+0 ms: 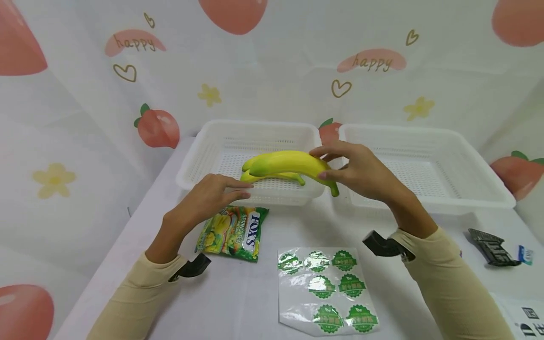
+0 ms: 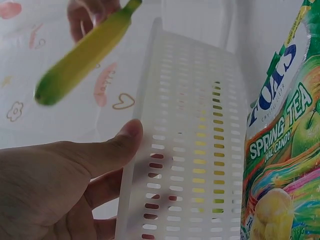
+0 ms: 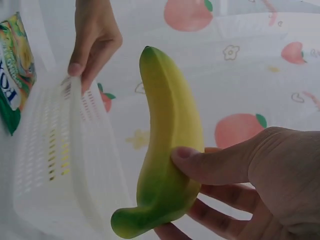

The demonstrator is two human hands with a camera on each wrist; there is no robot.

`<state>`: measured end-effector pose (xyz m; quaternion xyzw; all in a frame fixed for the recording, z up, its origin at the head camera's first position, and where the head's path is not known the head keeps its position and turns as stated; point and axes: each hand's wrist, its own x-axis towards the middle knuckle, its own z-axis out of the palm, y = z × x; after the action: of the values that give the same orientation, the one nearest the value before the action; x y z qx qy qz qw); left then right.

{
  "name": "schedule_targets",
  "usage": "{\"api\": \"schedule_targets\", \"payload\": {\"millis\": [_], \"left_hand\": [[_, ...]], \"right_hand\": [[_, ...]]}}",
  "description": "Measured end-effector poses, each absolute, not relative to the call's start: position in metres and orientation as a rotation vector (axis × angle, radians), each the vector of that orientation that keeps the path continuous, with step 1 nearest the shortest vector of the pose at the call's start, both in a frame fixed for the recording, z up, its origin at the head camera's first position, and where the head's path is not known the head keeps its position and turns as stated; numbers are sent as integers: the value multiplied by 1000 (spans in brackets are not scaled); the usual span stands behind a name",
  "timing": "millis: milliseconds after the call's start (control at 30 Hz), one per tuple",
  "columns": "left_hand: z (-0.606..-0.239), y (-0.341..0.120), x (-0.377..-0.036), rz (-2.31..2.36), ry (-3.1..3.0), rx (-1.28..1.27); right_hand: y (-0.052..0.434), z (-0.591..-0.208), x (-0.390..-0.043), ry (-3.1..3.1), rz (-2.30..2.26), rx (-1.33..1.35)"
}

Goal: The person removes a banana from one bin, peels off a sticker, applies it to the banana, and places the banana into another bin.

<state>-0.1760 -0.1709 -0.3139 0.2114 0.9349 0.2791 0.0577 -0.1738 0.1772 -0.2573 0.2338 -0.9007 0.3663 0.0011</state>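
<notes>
A white cloth covers the table [image 1: 263, 311], smooth and faintly creased. On it sit two white plastic baskets, rectangular with slotted walls and floors: the left basket [image 1: 212, 141] and the right basket [image 1: 467, 189], side by side. A glossy sheet of stickers [image 1: 325, 290] with round green labels lies flat near the front edge, and a crinkly green candy bag [image 1: 233, 232] lies just before the left basket. The right hand [image 1: 361, 172] holds a banana [image 1: 289, 163] over the left basket, thumb and fingers curled round it near the stem end; it is smooth, curved, yellow shading to green at tip and stem. A second banana [image 1: 272, 177] lies in that basket beneath it. The left hand [image 1: 212, 193] rests at the basket's near rim, fingers straight and holding nothing.
</notes>
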Motion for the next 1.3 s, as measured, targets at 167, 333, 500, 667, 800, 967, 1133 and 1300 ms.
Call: {"api": "schedule_targets", "payload": {"millis": [167,333,500,667,800,967,1133,1300], "left_hand": [[-313,-172,-176,842,2840,647],[-313,-173,-177,844,2845,628],[-312,-174,-177,859,2835,594],[-311,-174,-176,861,2827,587],[-312,-174,-176,832,2824,623],[-313,-168,-174,743,2884,754],[-312,-153,-161,670,3016,1055],[-311,-132,-142,704,2881,1319]], "right_hand": [[197,-275,-147,-2807,1226,797],[212,-297,-128,-2832,1284,857],[222,-319,-118,-2897,1307,859],[226,-340,-120,-2954,1271,792],[227,-351,-125,-2957,1206,790],[231,-360,-129,-2963,1157,774],[233,-367,-132,-2998,1154,721],[234,-371,-134,-2987,1131,705]]}}
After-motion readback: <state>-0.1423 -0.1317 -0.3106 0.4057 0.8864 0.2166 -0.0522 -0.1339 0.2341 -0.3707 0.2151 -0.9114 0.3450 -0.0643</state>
